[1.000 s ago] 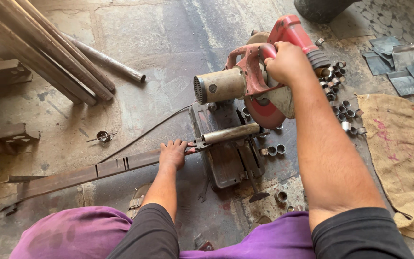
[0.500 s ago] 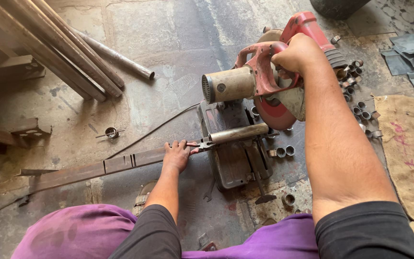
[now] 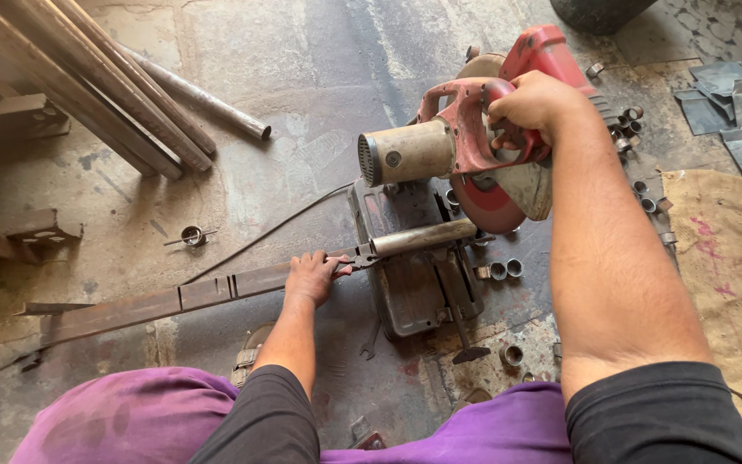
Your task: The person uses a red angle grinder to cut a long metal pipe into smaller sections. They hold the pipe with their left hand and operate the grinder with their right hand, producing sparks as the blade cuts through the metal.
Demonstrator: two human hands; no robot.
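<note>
Fingers of our right hand wrap tight around the handle of the red metal chop saw, which sits raised above its grey steel base near the middle of the view. Under the reddish cutting disc lies a short round steel pipe, resting across the base. Our left hand, at seven o'clock from the saw, presses palm-down with fingers held together on a long flat rusty steel bar that runs out toward nine o'clock and meets the pipe's end. Small cut steel rings lie scattered at three o'clock of the base. A tan burlap sack lies farther toward three o'clock.
</note>
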